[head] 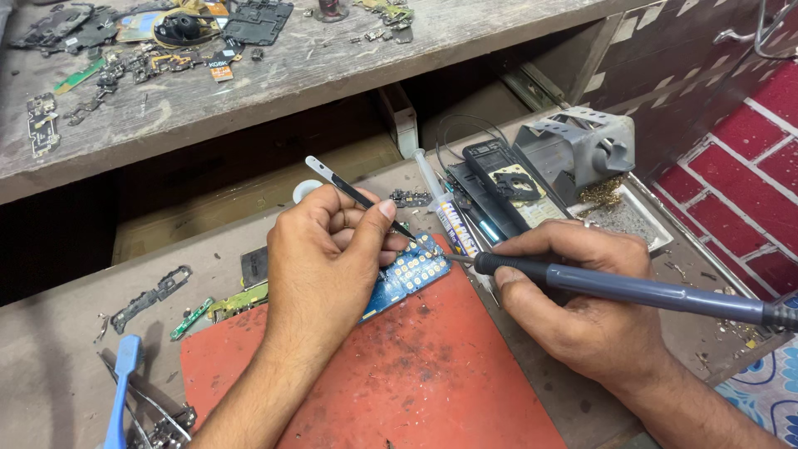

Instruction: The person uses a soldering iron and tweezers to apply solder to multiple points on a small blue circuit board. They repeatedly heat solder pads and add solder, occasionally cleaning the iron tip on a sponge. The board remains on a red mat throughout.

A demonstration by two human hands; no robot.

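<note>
The left hand (320,258) pinches a pair of black tweezers (353,193) between thumb and forefinger, its grip pressed together on the shaft, with the tips angled down onto the far end of a small blue circuit board (409,276). The right hand (573,291) is wrapped around the grey handle of a soldering iron (615,287), grip closed on it like a pen, and the iron's tip meets the board at about the same spot as the tweezer tips. The board lies on a worn red mat (416,374) near the front edge of the bench (50,366), partly hidden under the left hand.

Judging from this, the soldering is mid-way — both tools are at the joint, and whatever small part sits there is too tiny to make out, so I cannot tell whether it is being set or lifted. The board shows rows of pale pads; none can be read as finished or not.

Just behind the board lie a syringe-like tube (440,204) and a dark phone frame (499,187), with a grey iron stand (573,145) toward the right edge. A blue toothbrush (120,382) rests at the front left corner — scattered phone parts litter the upper shelf (291,75).
</note>
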